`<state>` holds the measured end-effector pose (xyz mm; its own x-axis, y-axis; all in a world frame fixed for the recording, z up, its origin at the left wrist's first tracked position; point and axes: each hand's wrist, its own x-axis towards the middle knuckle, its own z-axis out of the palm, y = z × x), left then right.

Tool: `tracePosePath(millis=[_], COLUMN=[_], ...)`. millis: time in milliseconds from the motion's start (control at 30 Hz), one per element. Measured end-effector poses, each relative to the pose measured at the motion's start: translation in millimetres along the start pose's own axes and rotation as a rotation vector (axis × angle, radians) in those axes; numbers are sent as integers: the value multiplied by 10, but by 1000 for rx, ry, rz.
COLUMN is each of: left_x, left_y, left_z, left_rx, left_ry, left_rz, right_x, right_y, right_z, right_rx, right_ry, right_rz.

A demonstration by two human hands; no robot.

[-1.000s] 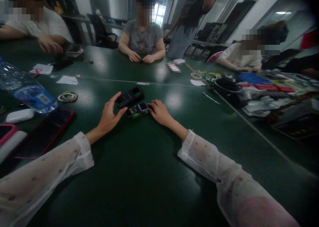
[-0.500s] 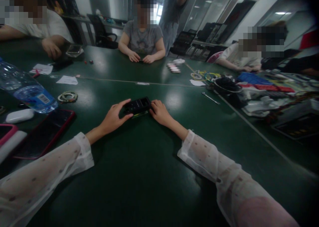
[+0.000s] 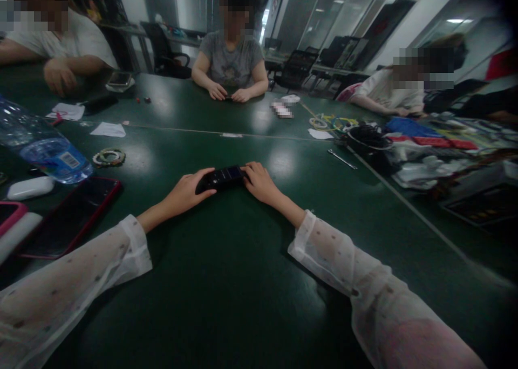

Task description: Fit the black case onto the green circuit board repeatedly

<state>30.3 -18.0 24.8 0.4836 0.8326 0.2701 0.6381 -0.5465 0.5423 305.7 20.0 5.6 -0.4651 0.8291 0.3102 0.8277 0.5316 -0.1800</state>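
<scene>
Between my hands is a small black handheld device [image 3: 223,178] with a screen and small markings on its face; its exact kind is hard to make out. My left hand [image 3: 189,191] grips its left end, thumb along the near edge and fingers at the far edge. At the opposite end my right hand [image 3: 261,183] has its fingers curled against the device, some of them partly hidden. Both forearms rest over the dark green table [image 3: 226,282] in sheer white sleeves.
On my left are a tilted water bottle [image 3: 52,156], a red-edged phone [image 3: 76,212], a white case [image 3: 31,188] and beaded bracelets [image 3: 109,157]. A wrench [image 3: 342,159] lies right, before a pile of cables [image 3: 369,136] and bags. Several people sit around the table.
The device has tipped down flatter, and its yellowish near edge no longer shows. My hands have barely moved. The standing person behind has mostly left view; the left person's hand shifted left.
</scene>
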Motion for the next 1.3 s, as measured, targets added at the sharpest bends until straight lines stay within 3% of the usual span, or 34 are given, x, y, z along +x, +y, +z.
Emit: tracePosePath(millis=[467, 1300], left_x=[0, -10], left_y=[-43, -50], left_z=[19, 11], left_rx=[-8, -34], left_ry=[-5, -16], left_rz=[28, -37], right_x=[5, -1], right_y=[-4, 0], right_z=[-15, -13], right_rx=[5, 7], right_ry=[-6, -6], right_rz=[0, 2])
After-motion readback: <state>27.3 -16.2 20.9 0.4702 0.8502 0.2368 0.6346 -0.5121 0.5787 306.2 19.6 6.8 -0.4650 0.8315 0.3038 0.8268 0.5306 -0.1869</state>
